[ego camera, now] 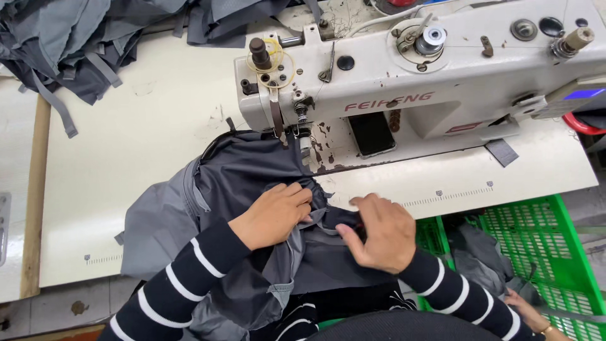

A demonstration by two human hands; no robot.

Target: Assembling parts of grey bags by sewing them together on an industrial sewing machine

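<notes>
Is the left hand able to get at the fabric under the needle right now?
Probably yes. The left hand already rests on the dark fabric, and nothing lies between it and the needle.

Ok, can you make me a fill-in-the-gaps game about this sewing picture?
1. Both hands, the left hand and the right hand, press on dark grey ____.
2. The sewing machine is mostly ____ in colour.
3. The plastic crate beside the table is bright ____.
4. The person's sleeves are black with white ____.

Missing words: fabric; white; green; stripes
</notes>
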